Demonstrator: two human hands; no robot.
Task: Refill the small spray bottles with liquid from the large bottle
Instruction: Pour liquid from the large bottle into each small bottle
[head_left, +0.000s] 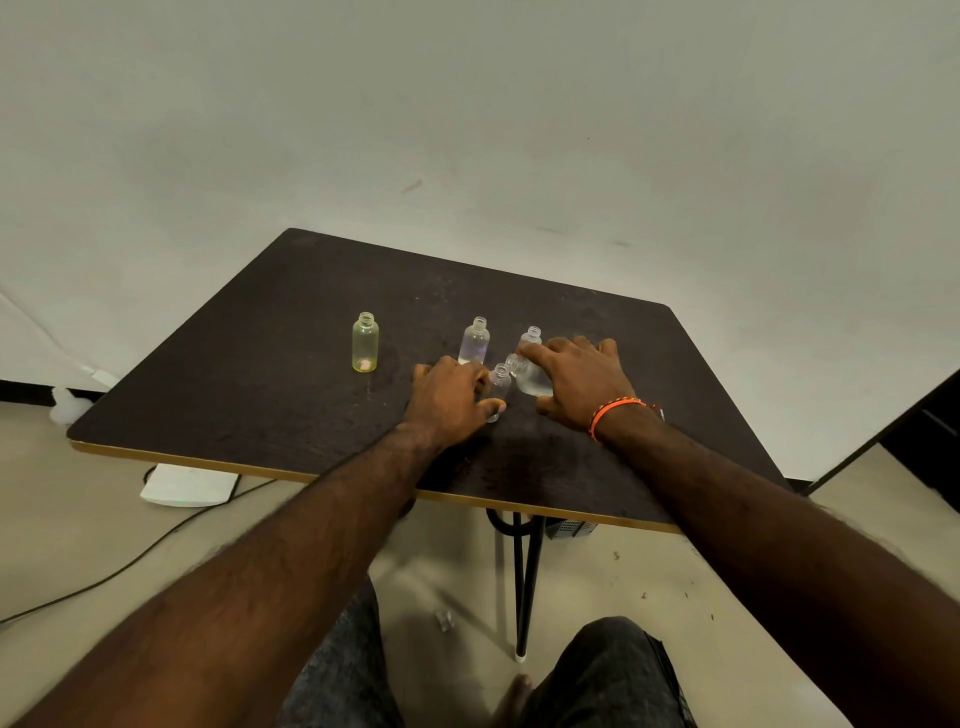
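Note:
Several small uncapped bottles stand on the dark table (260, 395). A yellow-green bottle (365, 342) is upright at the left, apart from both hands. A clear bottle (475, 340) stands just beyond my left hand (447, 402), which grips a small clear bottle (500, 387) upright on the table. My right hand (582, 384) holds a rounder clear bottle (532, 380) tilted left, its mouth beside the small bottle's mouth. Another clear bottle (531, 336) stands behind my right index finger, partly hidden.
The table's front edge (311, 475) runs just below my wrists. On the floor lie a white device (187, 486) with a cable and a small white object (65, 405). A black table leg (524, 582) stands by my knees. Dark furniture (924, 431) is at the right.

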